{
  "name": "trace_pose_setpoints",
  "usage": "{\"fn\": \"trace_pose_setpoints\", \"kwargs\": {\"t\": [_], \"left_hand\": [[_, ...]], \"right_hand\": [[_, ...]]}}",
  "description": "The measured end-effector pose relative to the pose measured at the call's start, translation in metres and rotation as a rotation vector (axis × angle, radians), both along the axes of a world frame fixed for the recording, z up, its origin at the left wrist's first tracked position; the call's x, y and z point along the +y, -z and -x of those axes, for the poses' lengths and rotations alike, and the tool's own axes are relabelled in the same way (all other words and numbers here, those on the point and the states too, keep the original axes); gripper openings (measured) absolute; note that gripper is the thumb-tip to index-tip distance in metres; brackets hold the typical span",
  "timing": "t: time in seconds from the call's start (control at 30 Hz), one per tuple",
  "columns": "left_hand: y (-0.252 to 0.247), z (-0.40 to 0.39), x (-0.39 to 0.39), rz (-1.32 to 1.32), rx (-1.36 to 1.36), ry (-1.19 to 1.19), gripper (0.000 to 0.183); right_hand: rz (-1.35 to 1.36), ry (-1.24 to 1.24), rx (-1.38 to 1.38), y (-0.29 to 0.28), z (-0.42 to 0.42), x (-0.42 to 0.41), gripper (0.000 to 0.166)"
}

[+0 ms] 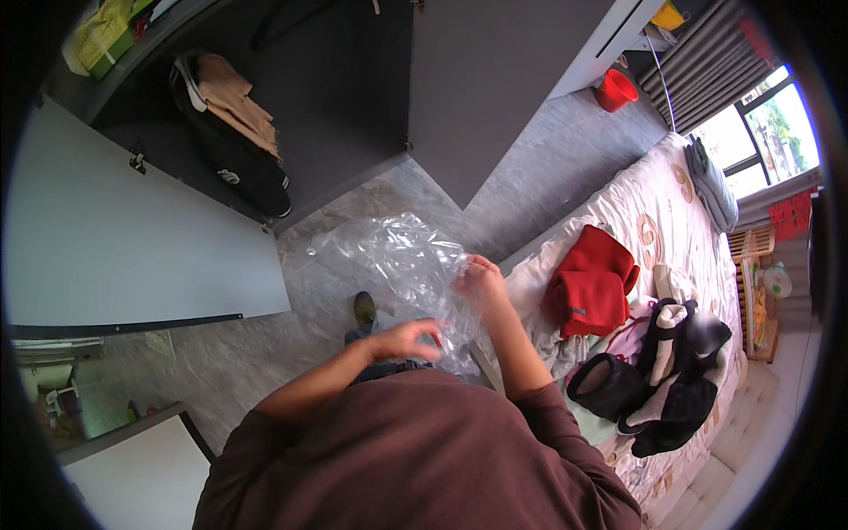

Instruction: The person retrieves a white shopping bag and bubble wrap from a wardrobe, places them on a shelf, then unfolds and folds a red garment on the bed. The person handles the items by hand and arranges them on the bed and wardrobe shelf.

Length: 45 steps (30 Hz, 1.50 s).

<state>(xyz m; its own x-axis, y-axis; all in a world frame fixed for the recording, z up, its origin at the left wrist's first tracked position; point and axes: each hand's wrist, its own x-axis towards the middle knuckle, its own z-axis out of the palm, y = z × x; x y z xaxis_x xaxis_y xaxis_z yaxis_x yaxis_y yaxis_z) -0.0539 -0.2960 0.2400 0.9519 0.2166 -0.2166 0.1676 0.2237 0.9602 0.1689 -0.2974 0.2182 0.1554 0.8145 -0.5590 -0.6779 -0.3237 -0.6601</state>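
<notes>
A large clear plastic bag or sheet [411, 265], crumpled and shiny, hangs in front of my body above the floor. My right hand [480, 275] grips its upper right edge with bent fingers. Beside the lower part of the plastic is my left hand [411, 339], blurred, its thumb and fingers apart; contact with the film cannot be made out. On the bed to the right lie a folded red garment [589, 285] and a heap of black and white clothes [676, 384].
An open wardrobe [344, 99] stands ahead, with black and tan clothes [232, 126] hanging inside. Its doors [146, 232] swing out at both sides. The bed [623, 199] borders the right. A red bucket [616, 91] stands on the far floor.
</notes>
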Motion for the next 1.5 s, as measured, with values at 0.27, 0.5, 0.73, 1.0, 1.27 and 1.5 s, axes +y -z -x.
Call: {"fn": "trace_pose_setpoints", "kwargs": {"t": [0.27, 0.5, 0.73, 1.0, 1.27, 1.5], "left_hand": [[-0.007, -0.004, 0.068, 0.469, 0.373, -0.953, 0.097], [-0.006, -0.058, 0.129, 0.316, 0.210, -1.134, 0.054], [-0.028, 0.002, 0.179, 0.049, 0.120, -1.314, 0.008], [-0.164, -0.050, 0.174, 0.049, -0.166, -0.951, 0.011], [-0.187, -0.084, 0.139, 0.089, -0.244, -0.904, 0.011], [-0.190, -0.083, 0.148, -0.032, -0.177, -0.671, 0.015]], "right_hand": [[-0.105, -0.022, 0.333, -0.028, -0.019, -0.011, 0.016], [-0.103, -0.182, -0.054, -0.078, -0.011, -0.005, 0.018], [-0.168, 0.358, -0.195, -0.057, -0.125, -0.017, 0.017], [-0.114, 0.423, -0.667, -0.130, -0.153, 0.009, 0.043], [-0.580, 0.119, -1.859, -0.198, -0.078, -0.012, 0.065], [-0.423, -0.413, -1.642, -0.164, -0.134, -0.009, 0.025]]}}
